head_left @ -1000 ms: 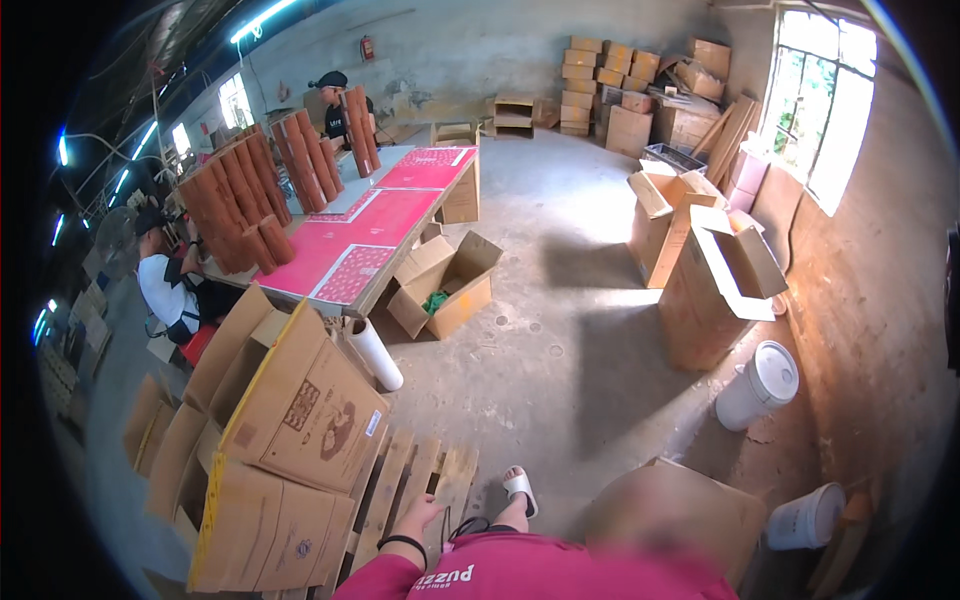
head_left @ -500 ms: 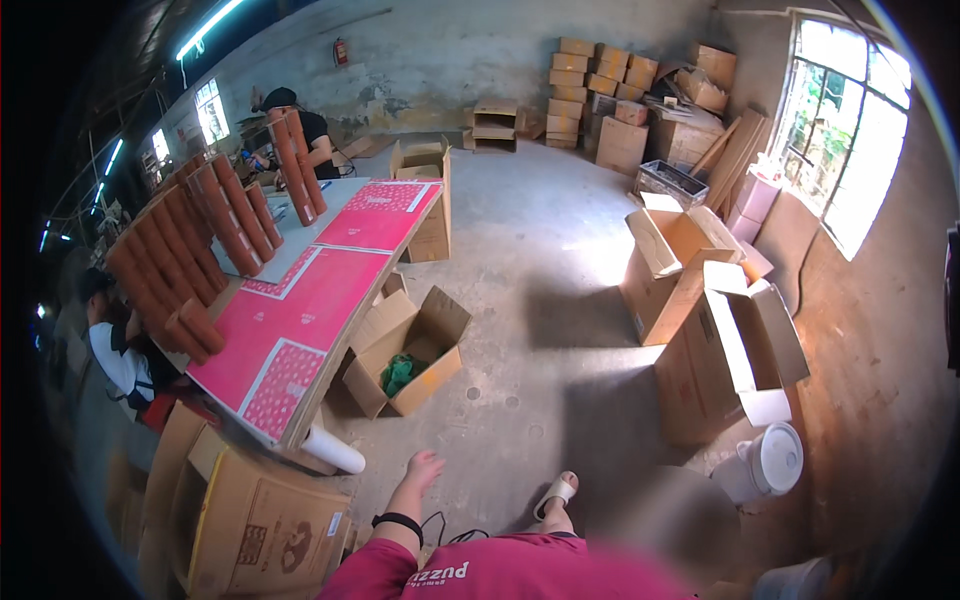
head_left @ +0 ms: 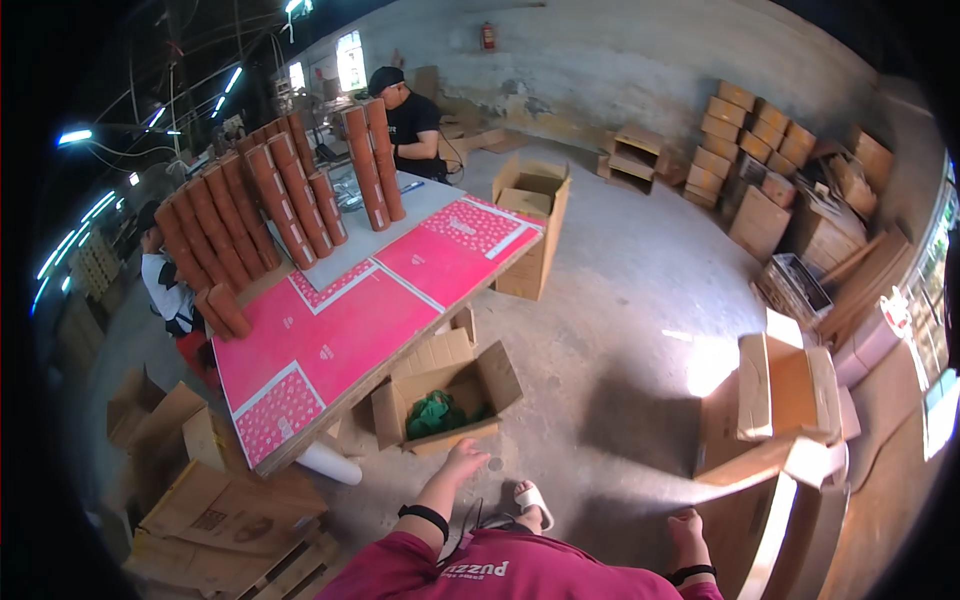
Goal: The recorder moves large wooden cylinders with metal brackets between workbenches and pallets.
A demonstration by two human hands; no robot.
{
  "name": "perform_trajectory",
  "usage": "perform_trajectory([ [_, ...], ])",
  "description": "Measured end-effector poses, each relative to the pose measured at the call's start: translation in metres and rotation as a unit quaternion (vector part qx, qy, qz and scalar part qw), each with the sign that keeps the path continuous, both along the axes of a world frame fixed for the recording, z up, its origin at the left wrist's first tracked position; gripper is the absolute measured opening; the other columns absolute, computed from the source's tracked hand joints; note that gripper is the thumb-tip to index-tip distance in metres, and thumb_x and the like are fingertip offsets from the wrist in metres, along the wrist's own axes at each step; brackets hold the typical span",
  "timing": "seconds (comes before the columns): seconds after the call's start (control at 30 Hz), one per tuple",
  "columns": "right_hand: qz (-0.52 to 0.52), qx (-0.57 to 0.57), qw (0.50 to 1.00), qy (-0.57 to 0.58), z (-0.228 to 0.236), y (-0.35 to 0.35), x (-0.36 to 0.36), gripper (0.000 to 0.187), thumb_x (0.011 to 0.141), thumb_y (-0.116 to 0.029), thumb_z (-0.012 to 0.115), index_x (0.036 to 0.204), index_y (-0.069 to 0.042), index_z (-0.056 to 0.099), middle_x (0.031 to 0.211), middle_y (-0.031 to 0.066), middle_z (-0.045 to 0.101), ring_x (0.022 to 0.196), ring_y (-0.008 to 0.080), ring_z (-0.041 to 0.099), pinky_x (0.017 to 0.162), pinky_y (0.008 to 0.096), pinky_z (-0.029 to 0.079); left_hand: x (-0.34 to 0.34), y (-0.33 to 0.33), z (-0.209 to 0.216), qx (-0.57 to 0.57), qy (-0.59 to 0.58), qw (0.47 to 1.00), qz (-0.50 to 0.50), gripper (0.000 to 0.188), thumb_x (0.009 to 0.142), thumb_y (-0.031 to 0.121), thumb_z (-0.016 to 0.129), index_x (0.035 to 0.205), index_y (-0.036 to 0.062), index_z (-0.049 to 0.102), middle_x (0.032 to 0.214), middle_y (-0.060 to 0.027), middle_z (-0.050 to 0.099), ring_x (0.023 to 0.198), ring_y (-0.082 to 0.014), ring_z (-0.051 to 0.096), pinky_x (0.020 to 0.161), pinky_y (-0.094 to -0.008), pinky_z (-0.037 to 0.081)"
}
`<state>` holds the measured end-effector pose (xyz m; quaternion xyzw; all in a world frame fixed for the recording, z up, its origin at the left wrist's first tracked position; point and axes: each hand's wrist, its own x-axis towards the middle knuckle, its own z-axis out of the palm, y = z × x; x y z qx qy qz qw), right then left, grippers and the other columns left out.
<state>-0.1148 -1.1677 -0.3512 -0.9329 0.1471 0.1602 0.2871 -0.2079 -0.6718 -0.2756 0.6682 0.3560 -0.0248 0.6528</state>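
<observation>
My left hand (head_left: 465,461) is out in front of me, its fingers apart and holding nothing. Just beyond it on the floor is an open cardboard box (head_left: 497,375) with crumpled green material (head_left: 434,414) inside. Low on my right side hangs my right hand (head_left: 686,528), loosely open with nothing visible in it. Beside that hand stands a tall open carton (head_left: 745,530). To my left, a table (head_left: 350,330) covered with pink printed sheets bears several upright reddish-brown tubes (head_left: 285,205).
Flattened and open cartons (head_left: 225,515) lie at the lower left, near a white roll (head_left: 330,463) under the table. Another open carton (head_left: 530,240) stands at the table's far end. A person in black (head_left: 410,125) works behind it. Stacked boxes (head_left: 720,140) line the far wall.
My view has swung left, so the table and cartons sit farther right in the picture. My left hand appears closer to the box with green material. My right hand now shows.
</observation>
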Motion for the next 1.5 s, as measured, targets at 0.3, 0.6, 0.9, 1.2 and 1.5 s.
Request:
perform_trajectory([
  [0.3,0.364,-0.065,0.923,0.103,-0.011,0.050,0.185,0.038,0.062,-0.021,0.070,0.090,0.002,0.056,0.069,0.0127,0.061,0.059,0.0185,0.059,0.054,0.0309,0.048,0.205,0.062,0.013,-0.007,-0.097,0.992,0.075,0.054,0.070,0.018,0.063,0.114,-0.0004,0.040,0.102,-0.0166,0.055,0.092,-0.0226,0.054,0.076,-0.0303,0.044],
  [0.6,0.303,-0.025,0.935,0.183,0.059,0.141,0.393,0.041,0.066,-0.026,0.065,0.094,0.001,0.056,0.078,0.0145,0.059,0.070,0.0229,0.057,0.065,0.0336,0.046,0.313,0.112,0.029,0.033,-0.159,0.974,0.159,0.047,0.069,0.017,0.062,0.108,-0.0024,0.044,0.100,-0.0154,0.054,0.090,-0.0199,0.053,0.073,-0.0279,0.043],
  [0.9,0.501,0.038,0.865,-0.017,0.002,0.328,0.733,0.044,0.066,-0.019,0.066,0.100,0.003,0.049,0.089,0.0173,0.056,0.070,0.0235,0.057,0.039,0.0301,0.048,0.348,0.112,0.029,0.082,-0.070,0.915,0.388,0.050,0.067,0.019,0.064,0.108,-0.0041,0.046,0.096,-0.0162,0.055,0.089,-0.0221,0.054,0.074,-0.0288,0.044],
  [1.2,0.608,0.237,0.756,-0.046,0.195,0.580,0.684,0.041,0.064,-0.018,0.069,0.094,0.001,0.050,0.085,0.0113,0.057,0.073,0.0184,0.056,0.063,0.0299,0.047,0.341,0.141,0.063,0.065,-0.055,0.882,0.463,0.051,0.068,0.018,0.063,0.111,-0.0039,0.044,0.104,-0.0174,0.053,0.095,-0.0225,0.052,0.080,-0.0297,0.042],
  [1.5,0.708,0.228,0.668,-0.022,0.219,0.718,0.644,0.046,0.066,-0.020,0.068,0.102,0.000,0.048,0.094,0.0130,0.054,0.082,0.0195,0.054,0.065,0.0298,0.047,0.325,0.211,0.059,0.059,-0.178,0.827,0.529,0.055,0.070,0.015,0.062,0.116,-0.0043,0.038,0.108,-0.0180,0.050,0.098,-0.0239,0.050,0.080,-0.0315,0.042],
])
